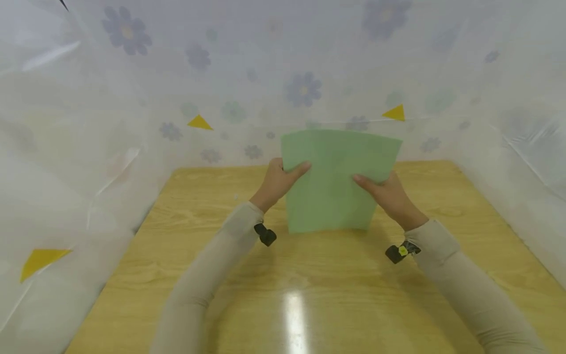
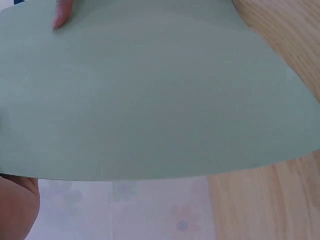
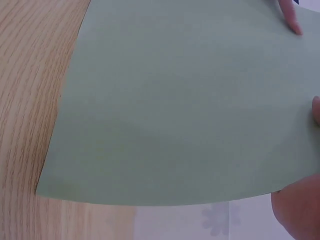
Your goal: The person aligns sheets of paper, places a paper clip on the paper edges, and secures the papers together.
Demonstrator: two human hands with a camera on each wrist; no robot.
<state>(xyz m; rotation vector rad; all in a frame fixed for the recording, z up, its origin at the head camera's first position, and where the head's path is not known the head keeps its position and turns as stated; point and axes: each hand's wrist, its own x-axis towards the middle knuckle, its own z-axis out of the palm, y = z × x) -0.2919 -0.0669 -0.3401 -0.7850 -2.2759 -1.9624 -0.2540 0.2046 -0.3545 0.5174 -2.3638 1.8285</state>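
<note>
A green sheet of paper (image 1: 336,196) is held up above the table, slightly bowed, its face toward me. My left hand (image 1: 283,179) pinches its left edge, thumb on the near face and the other fingers hidden behind. On the right edge, my right hand (image 1: 391,194) grips in the same way, with its thumb in front. The sheet (image 2: 160,100) fills most of the left wrist view, where the thumb of the other hand shows at the top. In the right wrist view the paper (image 3: 170,115) also covers most of the picture.
Under the hands lies a wood-grain table (image 1: 247,295) with a bright glare spot near its front. A flower-patterned translucent curtain (image 1: 247,73) encloses the back and sides. Yellow triangles (image 1: 393,113) are stuck on it. Both wrists wear small black cameras (image 1: 265,235).
</note>
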